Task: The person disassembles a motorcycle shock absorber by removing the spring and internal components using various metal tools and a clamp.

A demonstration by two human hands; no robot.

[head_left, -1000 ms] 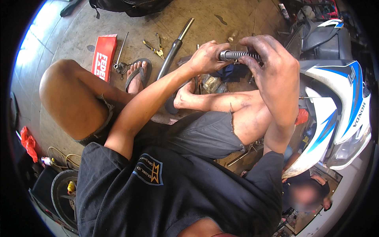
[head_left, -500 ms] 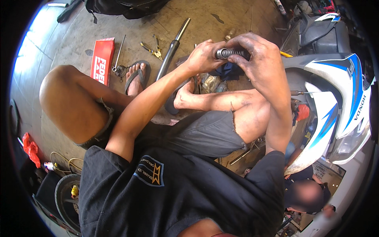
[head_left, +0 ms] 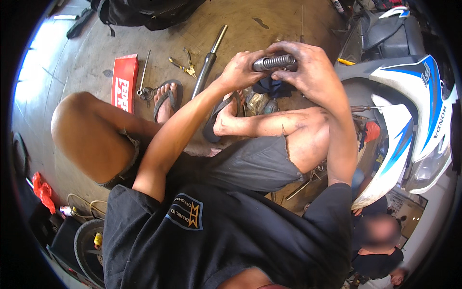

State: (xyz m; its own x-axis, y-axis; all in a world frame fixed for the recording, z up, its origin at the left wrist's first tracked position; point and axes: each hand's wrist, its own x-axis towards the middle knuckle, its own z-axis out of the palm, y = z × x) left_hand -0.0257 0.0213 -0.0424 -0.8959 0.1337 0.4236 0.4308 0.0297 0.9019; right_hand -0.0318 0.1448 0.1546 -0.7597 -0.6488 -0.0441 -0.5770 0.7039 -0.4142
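Observation:
Out in front of me, my left hand [head_left: 244,69] is closed round a dark fork tube [head_left: 260,64], its fingers wrapped about it. A dark coil spring [head_left: 280,61] sticks out of the tube's right end. My right hand [head_left: 310,65] curls round the spring's free end, thumb below and fingers over the top; the contact of its fingertips is partly hidden. On the floor to the left, a second fork leg [head_left: 208,67] with a shiny rod lies slanted. Beyond my left foot are yellow-black pliers [head_left: 184,65].
A red box [head_left: 125,82] and a long-handled wrench [head_left: 143,74] lie left of my feet. Dark cloth [head_left: 275,86] sits under my hands. At right stands a white-blue motorcycle [head_left: 409,106], a screwdriver [head_left: 362,109] beside its fender. Another person [head_left: 378,241] is at lower right.
The spring and tube have turned, so more of the coil shows, pointing right. My right hand has shifted slightly and curls about the spring's end; my left hand keeps its grip.

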